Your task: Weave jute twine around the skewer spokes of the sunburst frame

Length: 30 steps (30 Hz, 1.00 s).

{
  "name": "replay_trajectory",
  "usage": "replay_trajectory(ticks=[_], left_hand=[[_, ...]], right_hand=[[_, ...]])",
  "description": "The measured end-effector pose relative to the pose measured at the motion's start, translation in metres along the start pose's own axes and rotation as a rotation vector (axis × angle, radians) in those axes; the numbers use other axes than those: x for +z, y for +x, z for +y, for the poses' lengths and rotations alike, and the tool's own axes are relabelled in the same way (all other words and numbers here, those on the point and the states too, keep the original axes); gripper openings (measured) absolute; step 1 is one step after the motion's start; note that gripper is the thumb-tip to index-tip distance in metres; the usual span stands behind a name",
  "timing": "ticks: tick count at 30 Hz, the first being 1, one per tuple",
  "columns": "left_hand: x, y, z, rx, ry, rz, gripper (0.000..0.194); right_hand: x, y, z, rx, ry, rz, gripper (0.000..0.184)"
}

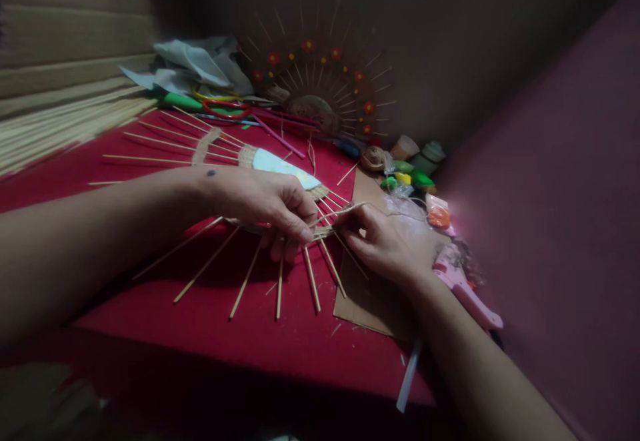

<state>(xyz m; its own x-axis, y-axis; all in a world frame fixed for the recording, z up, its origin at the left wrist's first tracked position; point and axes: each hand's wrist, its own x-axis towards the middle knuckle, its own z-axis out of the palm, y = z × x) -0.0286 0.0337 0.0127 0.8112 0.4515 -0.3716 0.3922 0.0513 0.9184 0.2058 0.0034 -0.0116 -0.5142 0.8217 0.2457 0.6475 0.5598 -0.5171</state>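
A round sunburst piece (260,161) lies on the red cloth (210,334): a pale disc, a woven jute ring and thin wooden sticks fanning outward. My left hand (265,204) rests on its near rim, fingers closed and pressing the jute band (325,231) down. My right hand (387,241) is just to the right, fingers pinched on a strand of jute twine (340,211) that runs to the rim between the sticks.
A finished sunburst with red flowers (320,87) leans on the back wall. Scissors (225,106), a twine ball (373,157), small paint pots (415,171), a pink glue gun (465,287), cardboard (370,294) and a bundle of sticks (60,124) surround the work.
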Motion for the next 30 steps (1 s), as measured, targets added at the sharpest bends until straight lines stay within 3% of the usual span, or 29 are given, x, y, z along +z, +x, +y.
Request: replay_trajectory(ticks=[5,10,18,26,30], left_hand=[[-0.0006,0.0012,-0.0027,-0.003,-0.003,-0.04,0.021],[-0.0019,0.0013,-0.0023,-0.041,0.006,-0.014,0.022],[-0.0017,0.0022,-0.0025,-0.037,-0.002,-0.011,0.021],[0.0015,0.0023,-0.0017,-0.053,-0.057,0.033,0.02],[-0.0004,0.0029,-0.0027,-0.015,0.013,-0.021,0.024]], right_hand=[[0.0004,0.0015,-0.0006,0.003,0.015,-0.005,0.012],[-0.0006,0.0005,-0.004,-0.02,0.069,-0.094,0.009],[0.0023,-0.0006,-0.0026,-0.031,0.053,-0.106,0.021],[0.0035,0.001,0.0033,0.079,0.038,0.113,0.014],[0.0049,-0.0003,0.0017,-0.032,0.04,0.124,0.013]])
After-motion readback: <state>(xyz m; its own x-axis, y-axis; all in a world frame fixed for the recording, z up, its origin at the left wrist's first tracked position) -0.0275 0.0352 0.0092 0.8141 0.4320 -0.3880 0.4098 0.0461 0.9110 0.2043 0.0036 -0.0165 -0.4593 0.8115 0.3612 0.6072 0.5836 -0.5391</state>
